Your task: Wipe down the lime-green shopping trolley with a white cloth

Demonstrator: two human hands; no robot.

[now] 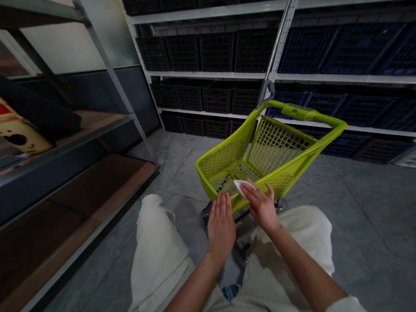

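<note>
Since the white cloth [243, 188] seems soft and light, it is pinched near one edge by the right hand [261, 205], the left hand [220, 228] being held open beside the lime-green plastic cart [226, 157].

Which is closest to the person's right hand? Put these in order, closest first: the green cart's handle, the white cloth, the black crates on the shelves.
1. The white cloth: at the fingers of the right hand, against the basket.
2. The green cart's handle: ahead, at the cart's far end.
3. The black crates: on the shelves beyond the cart.
</note>
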